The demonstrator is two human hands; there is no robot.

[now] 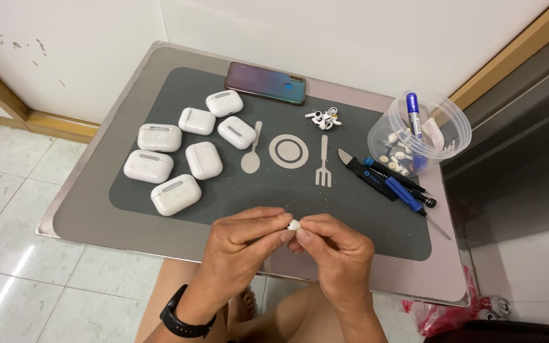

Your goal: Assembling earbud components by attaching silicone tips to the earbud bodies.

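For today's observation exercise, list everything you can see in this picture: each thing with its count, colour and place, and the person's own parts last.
earbud cases: seven, white, shut, clustered on the mat's left half
phone: one, dark iridescent, at the mat's far edge
loose earbuds: small white pile, right of the phone
tub: one, clear plastic, far right, holding small white parts and a blue-capped pen
hand tools: black and blue drivers and a pry tool, in front of the tub
mat: one, grey, with printed spoon, plate and fork, on the small table
bag: red, on the floor at lower right
small white piece: one, pinched between both hands
watch: black, left wrist
left hand: grip on the piece
right hand: grip on the piece
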